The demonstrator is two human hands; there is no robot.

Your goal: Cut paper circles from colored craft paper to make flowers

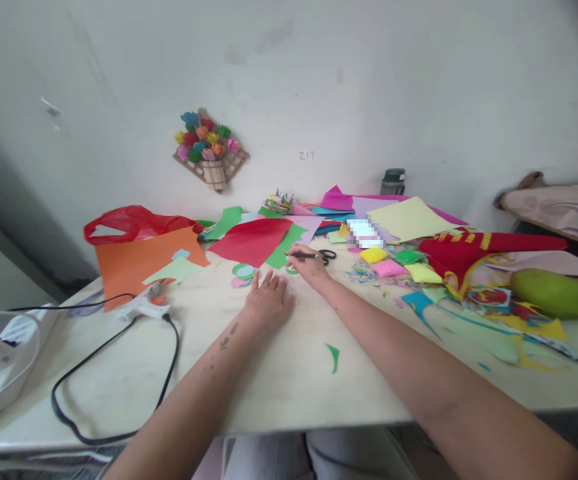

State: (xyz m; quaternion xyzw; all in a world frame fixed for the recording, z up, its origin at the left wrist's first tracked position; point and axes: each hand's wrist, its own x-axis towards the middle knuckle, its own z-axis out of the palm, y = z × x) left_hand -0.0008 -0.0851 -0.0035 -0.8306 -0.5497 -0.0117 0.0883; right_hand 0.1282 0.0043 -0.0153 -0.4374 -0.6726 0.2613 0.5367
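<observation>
My right hand is closed on a dark pen, its tip pointing left over the edge of the green paper. My left hand lies flat on the table with its fingers stretched forward. Beside its fingertips are small cut paper rounds in green, pale blue and pink. A small curved green piece shows under my right hand. Just beyond that hand lie black-handled scissors, partly hidden. A red sheet overlaps the green paper.
An orange sheet, a white hot glue gun and a black cable lie left. Right are small coloured packets, a phone, paper scraps and a green fruit. A green offcut lies in front.
</observation>
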